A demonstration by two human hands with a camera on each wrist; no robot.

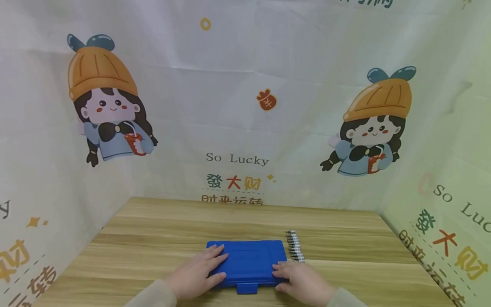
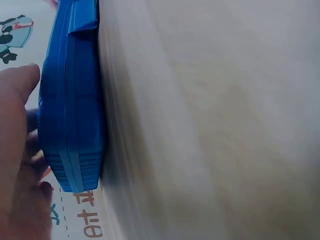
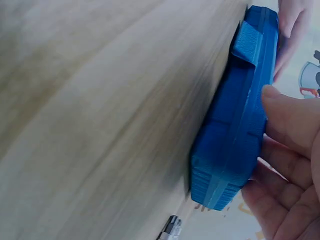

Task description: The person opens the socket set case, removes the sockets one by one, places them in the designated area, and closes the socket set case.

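A closed blue plastic case (image 1: 249, 260) lies flat on the wooden table, its latch tab (image 1: 247, 288) facing the near edge. On the left part of its lid rests my left hand (image 1: 197, 270), fingers extended and spread. My right hand (image 1: 303, 281) touches the case's right end, with fingertips on the lid and the thumb near the front corner. From the right wrist view, the blue case (image 3: 232, 120) shows its front side and ribbed end beside the thumb. In the left wrist view, the left hand (image 2: 20, 145) is partly cut off along the case (image 2: 75, 110).
Just right of the case, several small silver-and-black metal pieces (image 1: 294, 247) lie in a row. The wooden tabletop (image 1: 161, 230) stretches back to a printed cloth backdrop (image 1: 238, 128), which also encloses both sides.
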